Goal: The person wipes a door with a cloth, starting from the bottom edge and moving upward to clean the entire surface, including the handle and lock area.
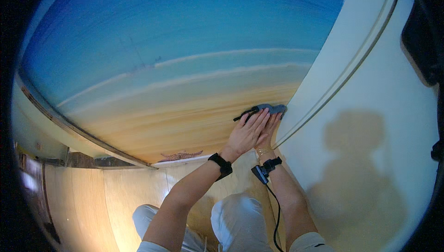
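A printed beach-and-sea picture (215,96) covers the large surface before me. Near its lower right corner my left hand (248,132) and my right hand (269,130) lie close together, fingers stretched forward and partly overlapping. Under their fingertips a grey cloth-like item (272,108) is pressed on the picture beside its right edge. A thin black piece (245,113) sticks out to the left by my left fingers; what it belongs to is unclear. Black bands are on both wrists, and a small black device (260,174) with a cable hangs at the right one. The palms are hidden.
A pale wall panel (347,113) with a long cable or trim strip (350,77) stands at the right and bears a shadow. A curved dark-edged frame (83,130) borders the picture at left. Below lies a wood-look floor (128,196). A dark object (421,44) is at upper right.
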Demonstrator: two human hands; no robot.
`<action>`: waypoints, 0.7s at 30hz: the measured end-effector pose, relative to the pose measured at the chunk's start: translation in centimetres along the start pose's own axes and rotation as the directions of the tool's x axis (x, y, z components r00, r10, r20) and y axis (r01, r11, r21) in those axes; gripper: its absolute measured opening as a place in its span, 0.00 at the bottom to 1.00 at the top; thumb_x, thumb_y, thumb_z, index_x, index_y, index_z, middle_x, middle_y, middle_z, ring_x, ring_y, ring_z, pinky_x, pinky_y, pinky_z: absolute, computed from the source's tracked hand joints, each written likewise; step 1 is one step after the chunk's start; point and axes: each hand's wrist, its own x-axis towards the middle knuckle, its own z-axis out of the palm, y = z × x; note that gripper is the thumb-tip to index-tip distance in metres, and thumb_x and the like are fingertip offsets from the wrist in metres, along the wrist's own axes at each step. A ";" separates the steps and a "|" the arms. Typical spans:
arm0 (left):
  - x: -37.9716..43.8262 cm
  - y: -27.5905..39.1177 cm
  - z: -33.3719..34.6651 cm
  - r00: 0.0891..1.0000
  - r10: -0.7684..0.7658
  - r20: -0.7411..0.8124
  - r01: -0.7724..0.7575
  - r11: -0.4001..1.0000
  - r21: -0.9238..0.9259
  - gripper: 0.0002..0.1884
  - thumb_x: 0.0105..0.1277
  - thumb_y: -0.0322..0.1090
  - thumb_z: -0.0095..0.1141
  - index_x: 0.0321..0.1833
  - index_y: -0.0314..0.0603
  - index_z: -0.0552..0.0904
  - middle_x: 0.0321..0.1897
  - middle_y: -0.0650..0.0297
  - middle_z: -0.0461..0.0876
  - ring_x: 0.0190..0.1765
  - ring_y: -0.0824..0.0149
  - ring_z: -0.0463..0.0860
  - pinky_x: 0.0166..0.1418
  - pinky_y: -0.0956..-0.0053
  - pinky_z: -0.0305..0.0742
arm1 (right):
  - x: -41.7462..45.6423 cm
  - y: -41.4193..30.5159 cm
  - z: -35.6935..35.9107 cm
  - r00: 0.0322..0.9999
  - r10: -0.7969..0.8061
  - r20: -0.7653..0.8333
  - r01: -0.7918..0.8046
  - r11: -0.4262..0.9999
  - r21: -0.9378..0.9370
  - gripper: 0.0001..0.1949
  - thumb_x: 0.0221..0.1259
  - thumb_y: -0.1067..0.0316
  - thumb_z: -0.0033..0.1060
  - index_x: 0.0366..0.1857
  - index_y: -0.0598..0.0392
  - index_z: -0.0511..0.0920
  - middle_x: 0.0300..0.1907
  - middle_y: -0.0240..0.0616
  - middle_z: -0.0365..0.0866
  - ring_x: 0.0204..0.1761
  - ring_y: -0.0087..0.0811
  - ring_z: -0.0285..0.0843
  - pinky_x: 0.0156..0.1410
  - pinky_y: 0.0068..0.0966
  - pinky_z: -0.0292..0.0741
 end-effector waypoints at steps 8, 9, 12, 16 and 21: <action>4.8 0.1 -6.9 0.961 -0.103 -0.258 0.099 0.995 -0.030 0.32 0.62 0.50 0.46 0.66 0.40 0.59 0.68 0.58 0.55 0.68 0.60 0.56 0.69 0.56 0.42 | 8.3 -1.0 -2.8 0.979 0.023 -0.204 0.005 0.991 0.136 0.34 0.64 0.49 0.38 0.68 0.51 0.41 0.71 0.44 0.35 0.72 0.48 0.27 0.70 0.51 0.36; 5.9 -0.1 -8.0 0.947 -0.118 -0.298 0.113 0.993 -0.035 0.32 0.62 0.50 0.47 0.66 0.40 0.59 0.68 0.58 0.55 0.68 0.60 0.55 0.69 0.56 0.41 | 9.9 -1.1 -3.2 0.971 -0.011 -0.240 0.036 0.995 0.098 0.33 0.65 0.49 0.38 0.68 0.52 0.41 0.71 0.44 0.36 0.72 0.48 0.28 0.70 0.51 0.36; 6.0 -1.3 -8.2 0.933 -0.135 -0.335 0.150 0.989 0.018 0.32 0.61 0.50 0.48 0.65 0.41 0.60 0.67 0.58 0.56 0.68 0.60 0.55 0.68 0.56 0.41 | 11.6 -2.2 -2.7 0.960 -0.069 -0.273 0.085 0.995 0.048 0.33 0.65 0.49 0.37 0.68 0.53 0.41 0.71 0.44 0.36 0.72 0.47 0.29 0.70 0.51 0.36; 3.7 -1.2 -4.2 0.957 -0.134 -0.259 0.142 0.990 0.013 0.31 0.61 0.52 0.48 0.64 0.41 0.63 0.66 0.58 0.58 0.67 0.59 0.57 0.67 0.54 0.45 | 7.5 -0.2 0.1 0.965 -0.148 -0.215 0.146 0.989 -0.025 0.33 0.63 0.50 0.38 0.68 0.52 0.43 0.69 0.48 0.37 0.70 0.55 0.30 0.69 0.55 0.36; -2.4 -0.7 2.7 0.979 -0.185 -0.090 0.181 0.982 -0.043 0.34 0.61 0.58 0.46 0.62 0.39 0.65 0.64 0.56 0.61 0.66 0.59 0.58 0.67 0.54 0.45 | -1.5 0.9 1.6 0.978 -0.193 0.083 0.187 0.980 0.066 0.30 0.60 0.54 0.43 0.65 0.55 0.51 0.64 0.52 0.45 0.67 0.61 0.38 0.66 0.62 0.39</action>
